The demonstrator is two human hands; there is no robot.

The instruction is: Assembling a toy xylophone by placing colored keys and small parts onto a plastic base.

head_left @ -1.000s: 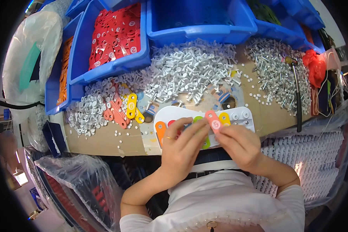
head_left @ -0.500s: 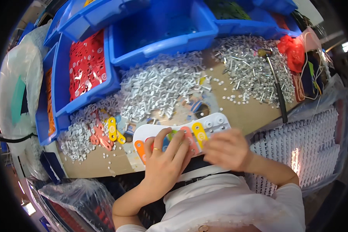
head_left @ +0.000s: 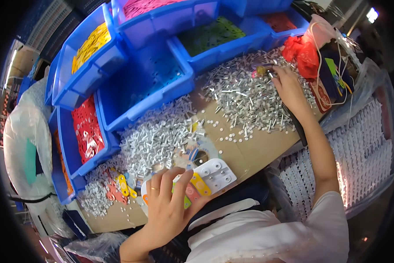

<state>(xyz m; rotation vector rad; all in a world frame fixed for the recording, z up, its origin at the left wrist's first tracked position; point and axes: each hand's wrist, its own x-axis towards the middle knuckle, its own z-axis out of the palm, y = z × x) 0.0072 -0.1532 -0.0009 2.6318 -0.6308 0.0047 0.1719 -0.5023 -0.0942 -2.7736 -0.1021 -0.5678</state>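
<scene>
A white plastic board lies at the table's front edge. Coloured strips run across it: a yellow one, a salmon one, and green and orange ones partly under my fingers. Round holes and small metal pins show at its bare right end. My left hand is closed over the board's left part, fingers bent across the strips. Farther right, my right hand has its fingers around the neck of a hammer, just behind the head. The black handle passes beneath my forearm, and the head rests on metal pins.
White plastic pegs are heaped mid-table, with metal pins to their right. Blue bins of coloured strips line the back. Loose yellow strips lie at left. A red bag sits far right; white racked parts stand below.
My right hand has left the board's right end and reached far right to the hammer. My left hand stays on the board. The whole view has shifted and tilted.
</scene>
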